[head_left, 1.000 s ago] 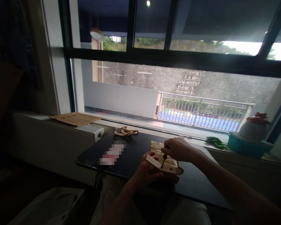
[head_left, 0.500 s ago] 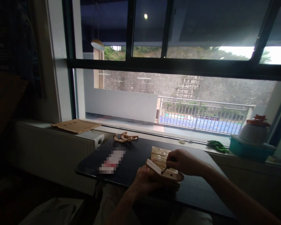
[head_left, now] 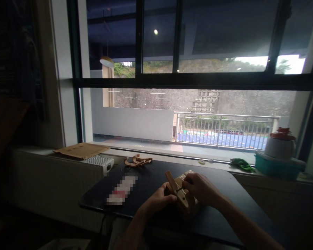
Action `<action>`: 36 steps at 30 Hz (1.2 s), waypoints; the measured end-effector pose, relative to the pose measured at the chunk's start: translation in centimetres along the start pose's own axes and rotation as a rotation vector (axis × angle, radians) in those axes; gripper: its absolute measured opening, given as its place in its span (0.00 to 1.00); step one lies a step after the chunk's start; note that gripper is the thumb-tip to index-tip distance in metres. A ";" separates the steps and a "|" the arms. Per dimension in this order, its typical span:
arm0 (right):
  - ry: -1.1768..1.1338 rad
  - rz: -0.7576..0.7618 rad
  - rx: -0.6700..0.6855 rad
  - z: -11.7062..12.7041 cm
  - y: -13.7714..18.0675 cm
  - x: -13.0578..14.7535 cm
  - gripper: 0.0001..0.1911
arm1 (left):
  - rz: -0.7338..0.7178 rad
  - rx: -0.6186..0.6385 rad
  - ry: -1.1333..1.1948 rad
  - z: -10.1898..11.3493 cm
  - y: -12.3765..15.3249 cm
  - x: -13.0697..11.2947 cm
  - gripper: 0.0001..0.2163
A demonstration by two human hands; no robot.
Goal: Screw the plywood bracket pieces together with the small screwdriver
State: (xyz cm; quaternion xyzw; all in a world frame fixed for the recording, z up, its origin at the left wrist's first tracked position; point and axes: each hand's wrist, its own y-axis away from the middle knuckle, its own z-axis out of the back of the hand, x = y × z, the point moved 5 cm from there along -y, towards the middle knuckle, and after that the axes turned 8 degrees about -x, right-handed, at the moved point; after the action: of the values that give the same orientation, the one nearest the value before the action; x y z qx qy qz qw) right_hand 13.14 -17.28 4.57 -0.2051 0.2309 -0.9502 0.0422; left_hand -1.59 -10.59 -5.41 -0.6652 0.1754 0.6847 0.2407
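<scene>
My left hand (head_left: pixel 158 202) is closed on a light wooden piece (head_left: pixel 183 200), a narrow part with a rounded end and a dark hole. It stands tilted, its slim upper end rising away from me. My right hand (head_left: pixel 200 187) pinches a thin dark tool (head_left: pixel 179 189), whose tip meets the piece's face. Most of the tool is hidden by the fingers, so its kind is unclear. Beneath and behind both hands lies a shiny, ridged yellowish block (head_left: pixel 188 172), partly covered, on the dark table (head_left: pixel 219 222).
Several curved wooden pieces (head_left: pixel 138 161) lie at the table's far left edge. A blurred-out pale strip (head_left: pixel 122 190) rests nearer. On the sill are a tape roll (head_left: pixel 201 161), a green cloth (head_left: pixel 242 165) and a teal box (head_left: pixel 278 166) under a white container (head_left: pixel 280 146). A brown envelope (head_left: pixel 82 150) lies left.
The wooden piece has turned to a steeper angle, and my left thumb now shows along its side. My right hand has kept the tool against it. The view has shifted slightly.
</scene>
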 end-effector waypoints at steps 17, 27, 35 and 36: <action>-0.257 0.003 -0.238 -1.7 3.3 1.0 0.12 | -0.795 -0.538 -0.411 1.4 -0.8 -3.4 0.38; -0.200 0.074 -0.382 -9.8 6.5 -2.0 0.15 | -0.370 -0.435 0.050 3.2 -2.2 2.3 0.53; -0.314 0.053 -0.506 -9.7 5.8 -2.3 0.17 | -0.319 -0.463 0.006 2.9 -2.5 2.2 0.40; -0.322 0.061 -0.522 -9.8 5.8 -2.3 0.16 | -0.313 -0.481 -0.006 2.9 -2.6 2.3 0.41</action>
State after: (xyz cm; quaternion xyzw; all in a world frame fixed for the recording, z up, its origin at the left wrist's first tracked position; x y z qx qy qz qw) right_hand 11.18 -17.88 -6.89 -0.3499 0.4637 -0.8123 0.0526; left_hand -2.51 -6.63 -7.33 -0.7201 -0.0975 0.6631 0.1796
